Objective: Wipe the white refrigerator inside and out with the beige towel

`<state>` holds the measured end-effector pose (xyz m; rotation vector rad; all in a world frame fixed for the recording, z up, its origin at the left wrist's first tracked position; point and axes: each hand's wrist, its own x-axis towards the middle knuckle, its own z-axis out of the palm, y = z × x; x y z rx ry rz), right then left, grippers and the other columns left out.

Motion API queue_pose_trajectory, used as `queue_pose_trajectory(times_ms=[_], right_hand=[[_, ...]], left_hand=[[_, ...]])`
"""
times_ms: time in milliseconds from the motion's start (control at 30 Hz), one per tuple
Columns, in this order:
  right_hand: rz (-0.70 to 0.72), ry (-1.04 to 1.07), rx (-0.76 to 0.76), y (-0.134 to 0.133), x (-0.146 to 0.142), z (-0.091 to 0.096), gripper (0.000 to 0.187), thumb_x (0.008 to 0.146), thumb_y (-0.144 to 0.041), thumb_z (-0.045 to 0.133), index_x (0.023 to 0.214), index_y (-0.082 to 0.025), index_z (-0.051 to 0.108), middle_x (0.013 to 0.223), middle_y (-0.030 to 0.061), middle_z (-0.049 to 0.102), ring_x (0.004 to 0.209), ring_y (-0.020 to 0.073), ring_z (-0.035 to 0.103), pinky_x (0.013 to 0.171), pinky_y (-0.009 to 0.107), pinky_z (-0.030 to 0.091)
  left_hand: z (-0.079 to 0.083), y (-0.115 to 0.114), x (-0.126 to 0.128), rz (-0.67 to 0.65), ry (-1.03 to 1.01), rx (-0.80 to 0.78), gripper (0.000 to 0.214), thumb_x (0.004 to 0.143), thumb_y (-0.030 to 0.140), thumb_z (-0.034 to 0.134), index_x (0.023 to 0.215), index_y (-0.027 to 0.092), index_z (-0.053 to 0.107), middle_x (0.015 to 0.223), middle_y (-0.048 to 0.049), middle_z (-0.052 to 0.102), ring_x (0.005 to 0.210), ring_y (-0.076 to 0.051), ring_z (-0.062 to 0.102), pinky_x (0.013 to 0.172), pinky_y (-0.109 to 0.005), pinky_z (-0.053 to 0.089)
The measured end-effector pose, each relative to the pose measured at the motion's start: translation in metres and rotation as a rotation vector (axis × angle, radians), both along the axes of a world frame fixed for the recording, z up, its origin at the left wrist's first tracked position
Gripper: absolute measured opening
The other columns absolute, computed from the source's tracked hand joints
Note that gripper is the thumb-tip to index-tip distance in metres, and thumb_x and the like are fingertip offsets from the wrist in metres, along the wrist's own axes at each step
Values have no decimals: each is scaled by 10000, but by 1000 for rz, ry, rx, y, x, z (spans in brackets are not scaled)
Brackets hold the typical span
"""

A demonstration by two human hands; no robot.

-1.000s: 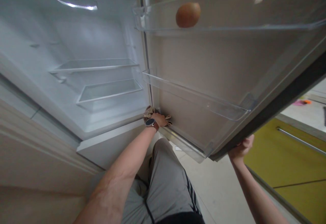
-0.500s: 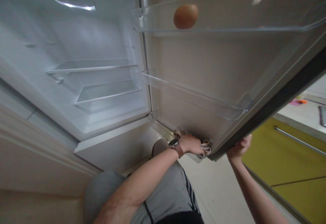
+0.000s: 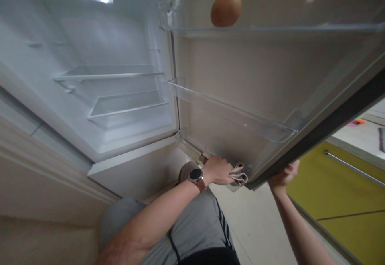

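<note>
My left hand [image 3: 219,170], with a watch [image 3: 197,176] on its wrist, is closed around a crumpled cloth [image 3: 240,174]. It works at the lowest door bin [image 3: 192,151] of an open fridge door [image 3: 234,64]; folds of the cloth stick out on both sides of the fingers. At the lower outer edge of that door, my right hand [image 3: 284,176] grips the dark door edge, its fingers curled and partly hidden. A brown egg [image 3: 226,10] lies in the clear top door bin [image 3: 270,28], well above both hands.
Left of the door, the lit fridge interior [image 3: 96,44] has glass shelves [image 3: 111,72]. A clear middle bin [image 3: 234,112] crosses the door. On the right stand yellow cabinets [image 3: 345,180] under a pale counter [image 3: 361,136]. My bent knees are below the door.
My left hand has shifted slightly left along the bottom bin with the cloth. My right hand stays on the door edge. The view has tilted a little.
</note>
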<state>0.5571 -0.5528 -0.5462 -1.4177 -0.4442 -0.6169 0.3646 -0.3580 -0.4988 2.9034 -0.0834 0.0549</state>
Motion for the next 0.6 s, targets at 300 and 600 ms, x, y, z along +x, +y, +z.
queue_pose_trajectory(times_ms=[300, 600], right_hand=[[-6, -120, 41, 3, 3, 0, 739, 761, -971, 483, 775, -234, 424, 718, -48, 325, 643, 128, 305, 607, 300, 311], [-9, -123, 49, 2, 8, -1, 717, 792, -944, 482, 767, -231, 409, 723, -44, 337, 662, 127, 297, 597, 291, 290]], left_hand=[[1, 104, -19, 298, 64, 136, 554, 978, 606, 516, 994, 151, 831, 1040, -210, 780, 1017, -344, 747, 879, -395, 527], [-25, 138, -32, 558, -208, -163, 384, 917, 502, 668, 889, 142, 800, 985, -191, 778, 1069, -358, 711, 1045, -442, 461]])
